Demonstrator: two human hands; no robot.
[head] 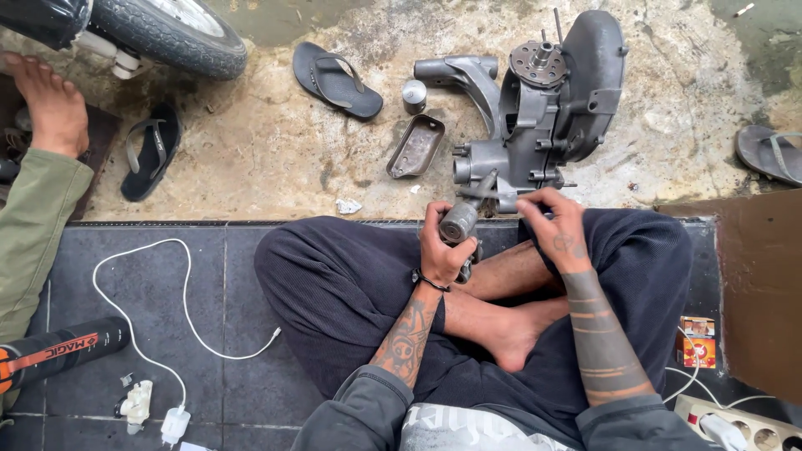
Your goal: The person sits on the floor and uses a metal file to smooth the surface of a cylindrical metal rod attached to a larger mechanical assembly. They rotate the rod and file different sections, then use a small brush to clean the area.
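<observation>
Left hand (443, 246) grasping a grey metal cylindrical part (459, 222), right hand (558, 230) fingertips pinching at the grey cast-metal engine casing (543, 100), concrete floor (267, 150) beneath

Left hand (443, 246) grips cylinder (459, 221) beside engine (543, 108).

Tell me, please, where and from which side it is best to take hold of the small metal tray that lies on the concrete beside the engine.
Grip the metal tray by its long rims, coming from above with fingers across its narrow width. It lies open side up, apart from the grey engine case and the small metal cylinder, so both long edges seem free. Its raised rim probably gives the fingers a lip to pinch.
</observation>
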